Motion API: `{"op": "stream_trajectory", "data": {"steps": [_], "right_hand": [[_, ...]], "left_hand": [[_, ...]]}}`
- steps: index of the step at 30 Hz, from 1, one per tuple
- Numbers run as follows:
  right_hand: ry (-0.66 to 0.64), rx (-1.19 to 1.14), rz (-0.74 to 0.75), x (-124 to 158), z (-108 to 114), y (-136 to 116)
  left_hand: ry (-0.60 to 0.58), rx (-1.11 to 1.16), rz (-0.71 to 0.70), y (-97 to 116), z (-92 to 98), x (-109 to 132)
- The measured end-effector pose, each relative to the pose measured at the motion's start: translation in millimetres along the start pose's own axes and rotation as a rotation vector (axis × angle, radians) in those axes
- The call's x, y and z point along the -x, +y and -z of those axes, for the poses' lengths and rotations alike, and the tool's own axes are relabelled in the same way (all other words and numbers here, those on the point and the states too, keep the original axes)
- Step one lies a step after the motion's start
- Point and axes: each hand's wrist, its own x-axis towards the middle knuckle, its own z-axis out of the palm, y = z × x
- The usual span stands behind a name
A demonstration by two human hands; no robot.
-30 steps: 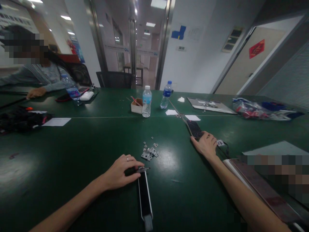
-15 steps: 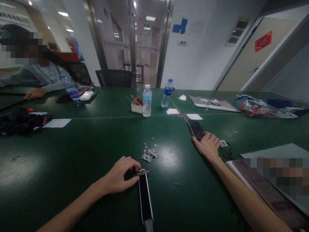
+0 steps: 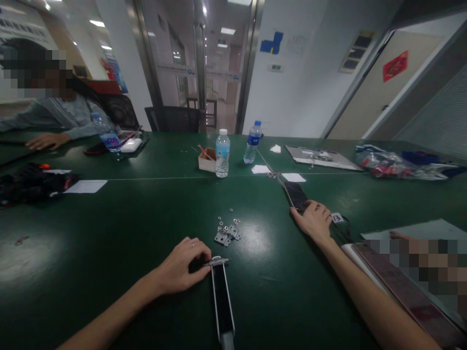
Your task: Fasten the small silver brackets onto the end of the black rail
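My left hand (image 3: 188,267) is closed in a pinch, thumb and forefinger on a slim grey metal piece (image 3: 219,261). That piece lies across the far end of a long black bar with a white frame (image 3: 222,304), whose grey near end runs off the bottom of the view. The exact kind of either is unclear. Just beyond sit small metal hinge-like plates (image 3: 226,236) with several loose nuts (image 3: 220,222). Farther out on the right, my right hand (image 3: 314,218) is closed around the near end of a dark smartphone (image 3: 296,194); its fingertips are partly hidden.
Two water bottles, one with a white cap (image 3: 222,153) and one with a blue cap (image 3: 252,142), stand near a small box (image 3: 207,160). A folder-like thing (image 3: 401,287) lies at right. Black items (image 3: 27,182) lie at left, near a seated person (image 3: 54,112).
The metal piece and the black bar have shifted slightly right, and the piece looks more level. My right hand stays on the smartphone. The seated person's hand has moved left.
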Motion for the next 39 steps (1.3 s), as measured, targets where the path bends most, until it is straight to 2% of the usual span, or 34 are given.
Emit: {"op": "stream_trajectory", "data": {"steps": [11, 19, 21, 24, 27, 31, 34, 39], "right_hand": [[-0.031, -0.023, -0.007, -0.4, 3.2, -0.5], [0.079, -0.016, 0.051, 1.6, 6.3, -1.4], [0.14, -0.055, 0.105, 3.5, 8.0, -5.8], [0.181, -0.182, 0.304, 14.3, 11.9, -22.9], [0.08, -0.33, 0.565, 34.3, 16.2, -50.6], [-0.236, -0.527, 0.892, 57.8, 20.3, -87.8], [-0.378, -0.59, 0.938, 61.4, 23.4, -105.3], [-0.505, -0.498, 0.915, 49.3, 30.1, -114.6]], "left_hand": [[-0.011, 0.003, -0.016, -4.3, -2.4, 1.1], [0.0, -0.002, -0.028, -1.9, -1.2, -0.2], [0.005, 0.0, -0.031, -0.7, -1.0, -0.9], [0.012, -0.001, -0.017, 0.8, -0.9, -1.7], [0.021, 0.004, 0.0, 0.5, -1.7, -2.0], [0.024, 0.019, 0.005, -0.8, -2.5, -2.2], [0.025, 0.0, 0.001, 0.1, -2.1, -2.8], [0.025, -0.001, -0.014, 1.2, -2.2, -3.0]]}}
